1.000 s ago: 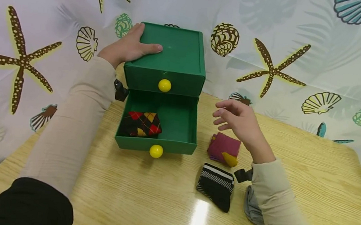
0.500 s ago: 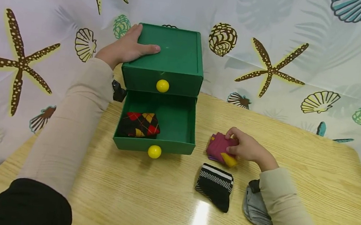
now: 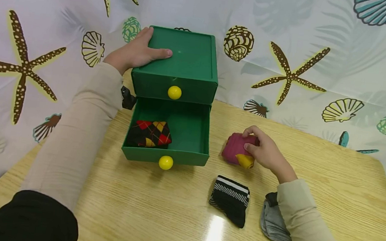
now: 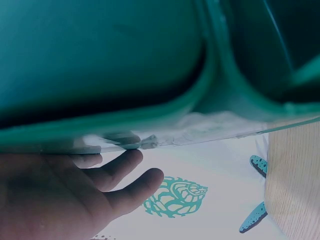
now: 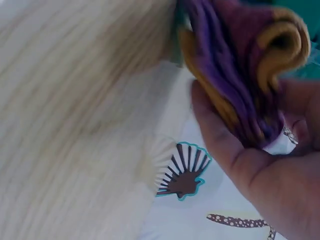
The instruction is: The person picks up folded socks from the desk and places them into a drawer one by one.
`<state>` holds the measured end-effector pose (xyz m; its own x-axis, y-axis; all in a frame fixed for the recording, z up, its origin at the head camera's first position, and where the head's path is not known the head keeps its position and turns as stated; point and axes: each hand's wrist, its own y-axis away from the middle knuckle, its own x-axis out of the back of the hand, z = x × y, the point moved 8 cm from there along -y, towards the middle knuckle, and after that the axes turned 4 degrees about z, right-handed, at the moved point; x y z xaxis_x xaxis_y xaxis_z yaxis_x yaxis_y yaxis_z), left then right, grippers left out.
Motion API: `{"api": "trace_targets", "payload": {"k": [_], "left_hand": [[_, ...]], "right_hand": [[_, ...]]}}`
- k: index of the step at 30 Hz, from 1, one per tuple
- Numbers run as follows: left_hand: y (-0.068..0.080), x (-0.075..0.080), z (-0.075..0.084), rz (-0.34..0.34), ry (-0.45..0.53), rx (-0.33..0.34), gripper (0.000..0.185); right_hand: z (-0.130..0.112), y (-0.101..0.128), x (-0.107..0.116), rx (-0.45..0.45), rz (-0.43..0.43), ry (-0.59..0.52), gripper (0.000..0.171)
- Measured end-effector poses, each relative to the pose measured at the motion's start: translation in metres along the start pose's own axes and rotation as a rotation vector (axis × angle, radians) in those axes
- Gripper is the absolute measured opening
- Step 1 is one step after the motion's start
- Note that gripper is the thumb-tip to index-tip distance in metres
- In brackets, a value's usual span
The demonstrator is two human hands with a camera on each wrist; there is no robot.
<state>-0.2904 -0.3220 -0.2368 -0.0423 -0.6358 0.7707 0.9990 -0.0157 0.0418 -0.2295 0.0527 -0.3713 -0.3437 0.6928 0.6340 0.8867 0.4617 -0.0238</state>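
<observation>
My right hand (image 3: 264, 148) pinches a folded maroon sock (image 3: 234, 148) with a mustard patch, right of the drawer box. In the right wrist view the sock (image 5: 235, 75) shows purple and mustard layers between thumb and fingers, lifted off the wood. My left hand (image 3: 138, 51) rests on the left of the green drawer box (image 3: 182, 52), thumb lying over its top. The left wrist view shows its fingers (image 4: 132, 187) stretched along the box. Below, the lower drawer (image 3: 191, 136) is pulled out, with a folded argyle sock (image 3: 152, 134) in its left half.
On the wooden table (image 3: 155, 214) lies a black sock with white stripes (image 3: 230, 201), nearer the front. A grey sock (image 3: 275, 223) lies beside my right sleeve, partly covered. Yellow knobs (image 3: 166, 163) stick out of both drawers. Behind hangs a seashell-print cloth (image 3: 198, 3).
My right hand came down onto the maroon sock, took hold of its right side and raised it slightly. The left hand stayed on the drawer box.
</observation>
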Motion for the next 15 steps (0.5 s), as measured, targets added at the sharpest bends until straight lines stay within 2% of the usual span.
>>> {"api": "trace_targets", "payload": {"k": [3, 6, 10, 15], "left_hand": [[0.000, 0.000, 0.000, 0.000, 0.000, -0.002, 0.100], [-0.001, -0.001, 0.000, 0.000, 0.002, -0.002, 0.100], [-0.001, -0.001, 0.000, 0.001, 0.001, 0.001, 0.100], [0.000, -0.001, 0.000, 0.003, 0.000, 0.007, 0.100]], "right_hand": [[-0.005, 0.000, 0.015, -0.015, 0.103, -0.109, 0.013], [-0.015, 0.001, 0.027, -0.043, 0.132, -0.321, 0.016], [-0.041, 0.001, 0.030, -0.015, 0.064, -0.620, 0.019], [-0.082, -0.006, 0.019, 0.084, -0.071, -0.815, 0.031]]}}
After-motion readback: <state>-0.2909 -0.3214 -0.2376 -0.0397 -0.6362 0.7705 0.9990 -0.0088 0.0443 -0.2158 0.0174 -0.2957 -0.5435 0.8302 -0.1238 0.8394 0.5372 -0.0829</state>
